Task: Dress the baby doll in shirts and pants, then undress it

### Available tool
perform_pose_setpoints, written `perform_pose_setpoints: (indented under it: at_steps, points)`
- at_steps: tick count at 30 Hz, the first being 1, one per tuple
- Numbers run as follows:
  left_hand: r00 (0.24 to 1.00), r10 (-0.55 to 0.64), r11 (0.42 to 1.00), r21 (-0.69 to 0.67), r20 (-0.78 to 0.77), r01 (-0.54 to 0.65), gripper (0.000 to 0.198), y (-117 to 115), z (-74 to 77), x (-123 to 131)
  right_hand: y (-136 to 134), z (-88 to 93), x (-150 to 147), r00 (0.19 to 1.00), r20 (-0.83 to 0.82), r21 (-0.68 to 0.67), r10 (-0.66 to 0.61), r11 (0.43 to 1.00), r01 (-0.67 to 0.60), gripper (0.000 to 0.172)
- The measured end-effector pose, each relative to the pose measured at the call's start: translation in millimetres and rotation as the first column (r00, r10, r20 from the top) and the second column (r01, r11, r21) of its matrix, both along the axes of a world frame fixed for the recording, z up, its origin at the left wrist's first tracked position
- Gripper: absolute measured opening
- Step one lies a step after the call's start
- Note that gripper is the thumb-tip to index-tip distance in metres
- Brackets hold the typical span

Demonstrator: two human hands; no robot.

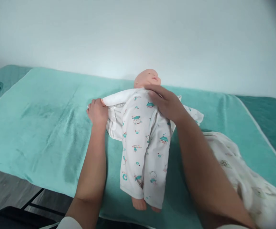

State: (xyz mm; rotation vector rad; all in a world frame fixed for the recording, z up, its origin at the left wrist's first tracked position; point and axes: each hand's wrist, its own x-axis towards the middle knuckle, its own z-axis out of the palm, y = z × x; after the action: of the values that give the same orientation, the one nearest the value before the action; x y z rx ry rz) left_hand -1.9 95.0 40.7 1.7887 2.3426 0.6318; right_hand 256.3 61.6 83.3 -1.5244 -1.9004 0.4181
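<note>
A baby doll (pixel 147 78) lies face up on a teal cloth, dressed in a white printed outfit (pixel 138 133). Bare doll feet (pixel 139 203) stick out of the trouser legs. One plain white sleeve (pixel 122 97) stretches toward the left, and my left hand (pixel 97 111) is closed around its end, where a bit of the doll's hand shows. Across the doll's upper chest, just below the chin, lies my right hand (pixel 167 103), fingers extended over the clothing. Another printed sleeve (pixel 195 114) spreads out flat beyond my right wrist. White fabric (pixel 115 122) lies open beneath the doll's left-hand side.
The teal cloth (pixel 44 127) covers a table or bed against a pale wall (pixel 128 35). At right, a crumpled white patterned cloth (pixel 233 159) lies beside my forearm. A black seat-like object (pixel 16 218) stands at lower left.
</note>
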Motion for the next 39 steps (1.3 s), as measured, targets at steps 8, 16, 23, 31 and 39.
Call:
perform_pose_setpoints:
  at_steps: [8,16,23,31,39]
  points:
    - [0.997,-0.060,0.967,0.244,-0.039,0.068,0.065,-8.7,3.8,18.3,-60.5,-83.6,77.1,0.866,0.017,0.163,-0.501,0.855,0.492,0.043]
    - [0.836,-0.528,0.813,0.372,0.147,0.448,0.043,-34.9,24.2,54.1,-41.3,-71.8,44.9,0.872,0.131,0.149,-0.472,0.879,0.453,0.051]
    - [0.554,-0.831,0.550,0.235,0.055,0.801,0.034,-51.3,59.5,107.0,-41.8,-72.2,50.0,0.879,0.162,0.077,-0.448,0.894,0.441,0.055]
    - [0.547,-0.775,0.618,-0.196,-0.318,0.761,0.034,-20.3,76.5,195.5,-43.7,-69.4,53.2,0.880,0.096,0.107,-0.466,0.884,0.456,0.058]
    - [0.526,-0.791,0.609,-0.333,-0.311,0.719,0.039,-7.8,69.4,216.0,-34.8,-77.9,55.8,0.880,-0.010,0.160,-0.476,0.868,0.471,0.049]
